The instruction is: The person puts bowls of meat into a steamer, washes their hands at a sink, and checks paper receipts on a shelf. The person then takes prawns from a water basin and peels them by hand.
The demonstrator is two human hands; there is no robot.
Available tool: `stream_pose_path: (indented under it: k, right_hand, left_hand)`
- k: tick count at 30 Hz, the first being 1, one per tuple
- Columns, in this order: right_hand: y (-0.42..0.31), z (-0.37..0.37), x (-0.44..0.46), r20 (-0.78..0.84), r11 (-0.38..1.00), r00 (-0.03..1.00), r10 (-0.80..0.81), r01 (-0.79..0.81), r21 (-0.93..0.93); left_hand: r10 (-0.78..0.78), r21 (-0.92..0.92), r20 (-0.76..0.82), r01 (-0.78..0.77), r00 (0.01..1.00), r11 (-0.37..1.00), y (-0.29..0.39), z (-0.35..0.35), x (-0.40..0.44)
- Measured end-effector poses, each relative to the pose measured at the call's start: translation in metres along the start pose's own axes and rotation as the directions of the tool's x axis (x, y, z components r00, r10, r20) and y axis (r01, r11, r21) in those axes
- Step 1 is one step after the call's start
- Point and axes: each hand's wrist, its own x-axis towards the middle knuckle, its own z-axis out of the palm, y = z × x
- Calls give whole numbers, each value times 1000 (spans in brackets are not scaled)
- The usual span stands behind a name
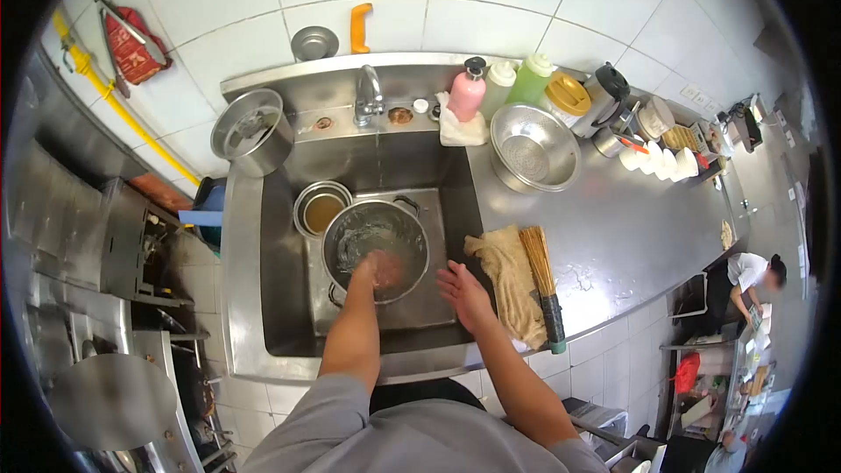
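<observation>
My left hand [380, 270] reaches down into a metal pot [352, 221] in the sink. Motion smears its fingers, so I cannot tell whether they hold anything. Whitish streaks or water coat the inside of the pot, which has dark loop handles. Just right of the pot's rim, my right hand [464, 294] hovers over the sink with fingers apart and nothing in them. Behind and left of the big pot, a smaller metal pot [300, 213] holds brownish liquid. From the faucet [367, 98], a thin stream of water falls behind the big pot.
A beige cloth [508, 285] and a stick brush [540, 273] lie along the sink's right edge. On the counter stand a metal colander [536, 149], a pink bottle [467, 92] and green squeeze bottles. A deep pot [263, 149] occupies the back-left corner. Far right, a person [745, 276] leans over a counter.
</observation>
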Motion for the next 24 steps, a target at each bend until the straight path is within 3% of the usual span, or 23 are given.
stream_pose_path:
  k: [2, 3, 4, 5, 7, 9, 10, 11, 13, 14, 16, 17, 18, 19, 21, 22, 24]
  right_hand:
    - [4, 17, 30, -49, 1000, 999, 6, -5, 27]
    - [8, 26, 43, -91, 998, 996, 24, -19, 54]
    - [20, 28, 64, -107, 998, 994, 12, -5, 64]
    - [37, 28, 91, -89, 985, 996, -21, 36, 170]
    - [38, 50, 106, -75, 956, 995, -67, 85, 281]
    - [5, 97, 83, 31, 838, 996, -78, 49, 544]
    - [1, 114, 79, -48, 847, 994, -100, 110, 519]
    - [-2, 123, 65, 164, 864, 983, -78, -15, 503]
    - [8, 143, 35, 391, 836, 920, 27, -236, 496]
    - [17, 157, 29, 421, 779, 901, 104, -337, 529]
    - [14, 171, 29, 367, 789, 917, 157, -340, 512]
    - [13, 176, 30, 329, 793, 918, 223, -367, 486]
    - [18, 169, 49, 271, 895, 958, 94, -201, 399]
    - [23, 160, 72, 253, 891, 965, 69, -174, 420]
    - [32, 130, 114, -181, 863, 982, -44, 129, 489]
    - [44, 104, 134, -210, 850, 975, -67, 166, 500]
    - [65, 59, 159, -115, 980, 991, -64, 85, 182]
  left_hand:
    - [-57, -243, 359, 152, 932, 958, -5, 25, -7]
    - [-69, -224, 369, 161, 927, 961, -1, 49, -19]
    - [105, -389, 717, 271, 689, 880, 1, 68, -28]
    - [341, -470, 876, 446, 340, 762, 3, 85, -37]
    - [394, -517, 855, 485, 338, 705, 20, 119, -61]
    - [445, -561, 828, 518, 342, 646, 49, 136, -71]
    - [485, -685, 729, 500, 483, 530, 66, 140, -72]
    - [496, -790, 613, 457, 615, 409, 82, 143, -70]
    - [650, -882, 455, 210, 608, 421, 109, 148, -52]
    - [630, -871, 392, 50, 671, 489, 125, 144, -43]
    - [566, -716, 185, -284, 803, 638, 142, 141, -47]
    - [557, -707, 207, -270, 805, 653, 135, 137, -44]
    - [512, -632, 167, -307, 843, 712, 121, 129, -39]
    - [470, -547, 126, -334, 874, 768, 106, 125, -39]
    - [185, -508, 343, 16, 921, 861, 77, 128, -69]
    - [163, -480, 374, 40, 913, 876, 65, 131, -72]
    - [151, -556, 751, 494, 642, 669, 46, 130, -68]
